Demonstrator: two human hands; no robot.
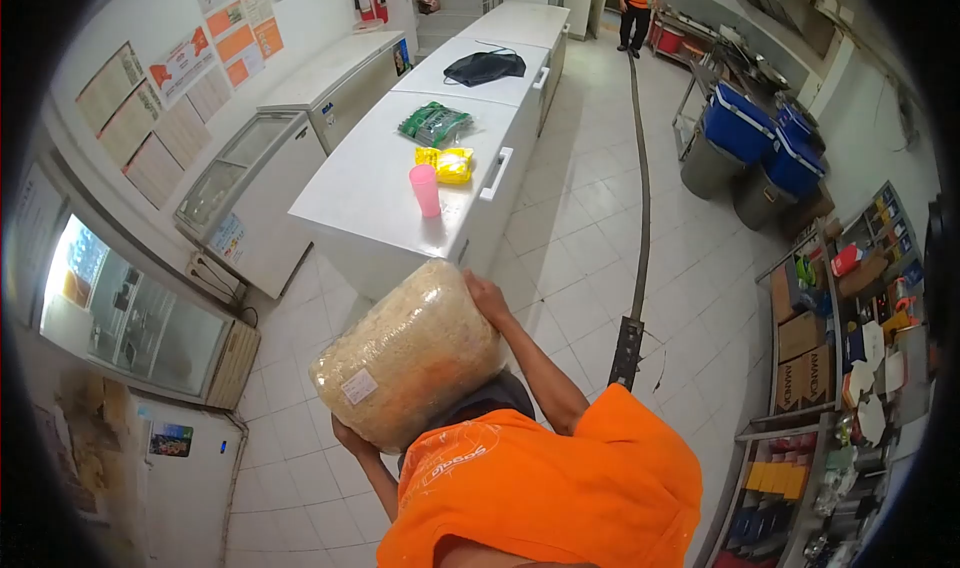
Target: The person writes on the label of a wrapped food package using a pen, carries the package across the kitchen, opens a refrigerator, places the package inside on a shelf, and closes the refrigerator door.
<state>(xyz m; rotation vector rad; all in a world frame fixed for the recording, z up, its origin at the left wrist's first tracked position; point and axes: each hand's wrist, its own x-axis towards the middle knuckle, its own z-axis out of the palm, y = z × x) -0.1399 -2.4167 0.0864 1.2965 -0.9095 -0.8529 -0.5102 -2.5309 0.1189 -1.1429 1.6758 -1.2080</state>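
Note:
A large, clear plastic bag (410,353) packed with pale, crumb-like material is held in front of my orange shirt, tilted. It has a small white label at its lower left; I cannot make out the exact contents. My right hand (487,300) grips the upper right end of the bag. Under its lower left end is my left hand (354,436), its fingers partly hidden behind the bag. Just beyond the bag, a pink cup (425,190) stands on a white chest freezer (350,208), beside a yellow packet (444,165) and a green packet (434,124).
A black cloth-like item (484,67) lies farther along the freezers. Left are another freezer (270,188) and a glass-door fridge (140,308). A cable cover (640,168) runs along the tiled floor. Shelves (800,428) and blue coolers (738,123) line the right; a person (637,3) stands far back.

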